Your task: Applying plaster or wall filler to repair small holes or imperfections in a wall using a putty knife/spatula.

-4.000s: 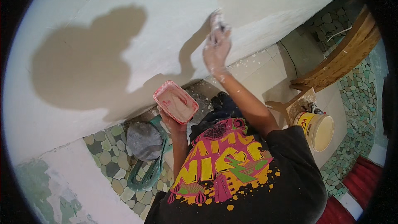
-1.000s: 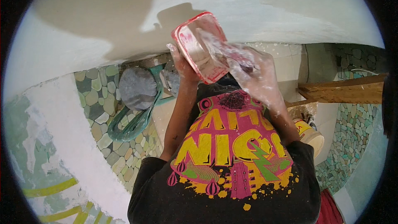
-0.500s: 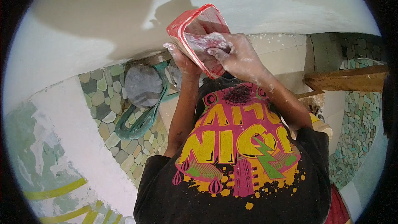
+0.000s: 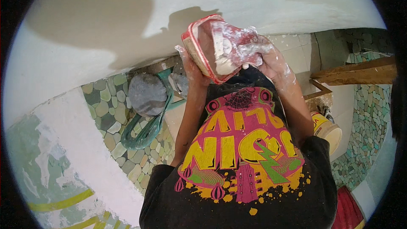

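My left hand (image 4: 193, 65), fingers wrapped round a red-rimmed plastic tub (image 4: 190, 46), holds it tilted in front of the wall (image 4: 106, 12). My right hand (image 4: 273, 61), speckled with white, grips a red putty knife (image 4: 243, 38) whose broad end carries a thick smear of white paste (image 4: 222, 53) over the tub's right rim and opening. Some fingertips of the right hand are hidden behind the knife. Both forearms reach up past the printed black shirt.
Below the wall lie a round grey object (image 4: 146, 95), a teal looped band (image 4: 133, 140) and pebble flooring (image 4: 108, 118). To the right are a wooden beam (image 4: 352, 70), a yellow-and-white bucket (image 4: 328, 135) and something red (image 4: 347, 212). Patchy painted surface (image 4: 51, 161) at lower left.
Four seconds ago the knife was against the wall; it came down into the tub. Since half a second ago it has moved right onto the rim, showing more white paste.
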Demonstrator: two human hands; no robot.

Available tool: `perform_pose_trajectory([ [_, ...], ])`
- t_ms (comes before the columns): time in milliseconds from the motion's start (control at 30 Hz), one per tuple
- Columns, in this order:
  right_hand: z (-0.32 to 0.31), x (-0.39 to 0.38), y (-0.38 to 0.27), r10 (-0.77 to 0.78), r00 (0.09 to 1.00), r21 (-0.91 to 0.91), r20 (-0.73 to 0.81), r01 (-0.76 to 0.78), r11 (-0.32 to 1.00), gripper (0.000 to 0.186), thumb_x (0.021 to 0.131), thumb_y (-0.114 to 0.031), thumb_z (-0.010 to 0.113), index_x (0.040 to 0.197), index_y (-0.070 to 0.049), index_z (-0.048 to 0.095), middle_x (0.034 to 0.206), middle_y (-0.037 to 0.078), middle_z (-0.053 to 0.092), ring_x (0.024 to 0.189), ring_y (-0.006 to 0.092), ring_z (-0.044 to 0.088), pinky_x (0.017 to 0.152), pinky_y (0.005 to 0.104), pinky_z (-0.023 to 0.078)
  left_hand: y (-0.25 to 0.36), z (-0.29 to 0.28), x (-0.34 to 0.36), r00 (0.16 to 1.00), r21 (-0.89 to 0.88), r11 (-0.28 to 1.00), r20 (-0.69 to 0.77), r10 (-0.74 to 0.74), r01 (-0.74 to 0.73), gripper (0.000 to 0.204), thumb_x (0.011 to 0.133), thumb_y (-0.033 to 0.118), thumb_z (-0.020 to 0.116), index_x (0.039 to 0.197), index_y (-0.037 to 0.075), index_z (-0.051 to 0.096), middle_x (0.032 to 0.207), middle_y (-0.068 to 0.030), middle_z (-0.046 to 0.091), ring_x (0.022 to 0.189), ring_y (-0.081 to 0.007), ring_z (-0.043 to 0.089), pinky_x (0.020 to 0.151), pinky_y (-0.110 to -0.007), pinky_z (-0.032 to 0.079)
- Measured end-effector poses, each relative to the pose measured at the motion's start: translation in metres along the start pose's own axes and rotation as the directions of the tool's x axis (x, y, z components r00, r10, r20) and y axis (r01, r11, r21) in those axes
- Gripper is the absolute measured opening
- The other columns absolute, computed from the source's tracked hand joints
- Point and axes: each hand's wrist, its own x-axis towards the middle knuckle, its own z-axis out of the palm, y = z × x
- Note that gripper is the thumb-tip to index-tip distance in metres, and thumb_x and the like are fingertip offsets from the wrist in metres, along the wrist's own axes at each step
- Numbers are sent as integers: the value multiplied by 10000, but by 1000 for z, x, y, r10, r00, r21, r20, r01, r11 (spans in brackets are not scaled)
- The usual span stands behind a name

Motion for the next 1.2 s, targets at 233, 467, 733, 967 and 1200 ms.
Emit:
perform_pose_trajectory([
  [233, 3, -10, -13, -162, 962, 328, -219, 229, 916, 290, 914, -66, 629, 1198, -13, 616, 1082, 117, 707, 928, 212, 721, 746, 336, 615, 3, -21, -3, 999, -67, 997, 8, -37, 37, 737, 999, 663, 389, 1508, 130, 409, 1452, -106, 525, 1310, -320, 531, 1103, -489, 451],
  [467, 12, -14, -47, -653, 681, -20, -331, 687, 726, 317, 907, -37, 655, 1222, -18, 630, 1165, 108, 686, 1016, 225, 681, 900, 374, 562, 3, -52, -13, 998, -151, 987, -24, -57, 53, 699, 978, 655, 466, 1499, 190, 422, 1470, -94, 505, 1306, -332, 530, 1067, -565, 471],
  [733, 6, 47, -73, -871, -135, -841, 472, 226, -491, 387, 1027, -112, 540, 1401, -12, 544, 1378, 209, 543, 1286, 344, 526, 1030, 436, 494, 6, -61, -9, 998, -201, 978, 9, -56, 57, 702, 989, 637, 456, 1492, 149, 440, 1475, -89, 514, 1316, -323, 521, 1109, -509, 436],
  [967, 16, 94, -99, -660, -223, -573, 718, 349, -742, 392, 954, -339, 664, 1245, -76, 678, 1460, 212, 439, 1357, 420, 466, 1144, 519, 418, 5, -60, -13, 998, -231, 970, 16, -69, 70, 632, 1004, 593, 465, 1467, 162, 460, 1408, -102, 562, 1244, -330, 583, 1025, -549, 506],
  [1200, 47, 94, -122, -682, -233, -686, 693, 76, -724, 422, 945, -450, 636, 1258, -175, 700, 1406, 102, 585, 1383, 380, 451, 1173, 546, 303, 6, -62, -15, 995, -149, 986, -52, -89, 80, 671, 981, 618, 484, 1463, 153, 465, 1399, -96, 570, 1225, -332, 592, 1018, -545, 510],
])
